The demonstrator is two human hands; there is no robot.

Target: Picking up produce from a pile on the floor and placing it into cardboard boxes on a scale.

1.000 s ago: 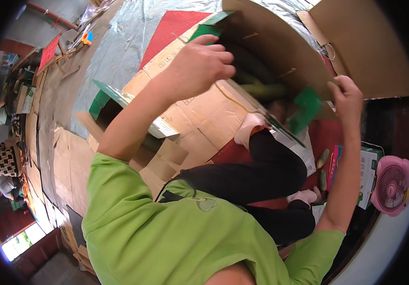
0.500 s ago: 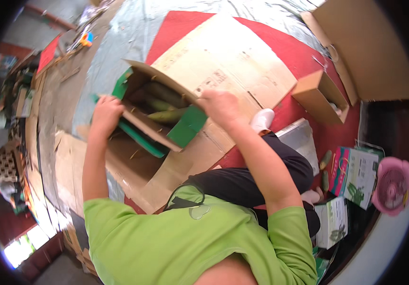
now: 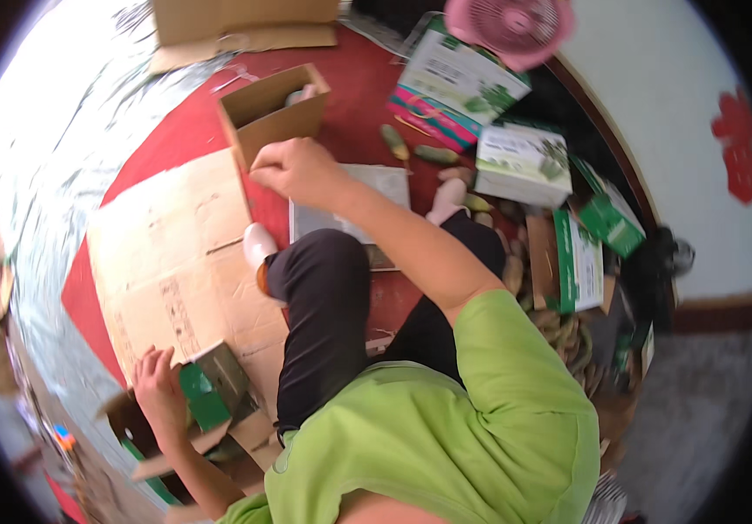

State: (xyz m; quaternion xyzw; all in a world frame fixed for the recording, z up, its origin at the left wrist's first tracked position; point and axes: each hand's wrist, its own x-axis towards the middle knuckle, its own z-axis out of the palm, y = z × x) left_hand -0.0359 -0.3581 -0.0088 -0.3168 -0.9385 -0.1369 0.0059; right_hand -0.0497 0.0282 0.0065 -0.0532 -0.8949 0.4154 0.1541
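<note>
My left hand point(image 3: 159, 390) is over the cardboard carton with green flaps point(image 3: 204, 395) at lower left, its fingers partly spread and no object visible in them. The carton's inside is mostly hidden by the flaps and my left arm. My right hand point(image 3: 296, 172) is raised in front of a small open brown box point(image 3: 282, 122), its fingers drawn together; whatever they may hold cannot be made out. Something pale shows inside that box. Below my right wrist, a flat grey metal plate point(image 3: 391, 186) lies on the red mat.
A flattened cardboard sheet point(image 3: 179, 253) covers part of the red mat point(image 3: 162, 162). On the right are printed cartons point(image 3: 524, 166), green and brown vegetables point(image 3: 435, 155) and a pink fan point(image 3: 516, 28). My legs stretch between the sheet and the vegetables.
The view has swung to the right. My right hand has left the green-flapped carton and moved over toward the small brown box. My left hand stays by the carton, its fingers now loosened.
</note>
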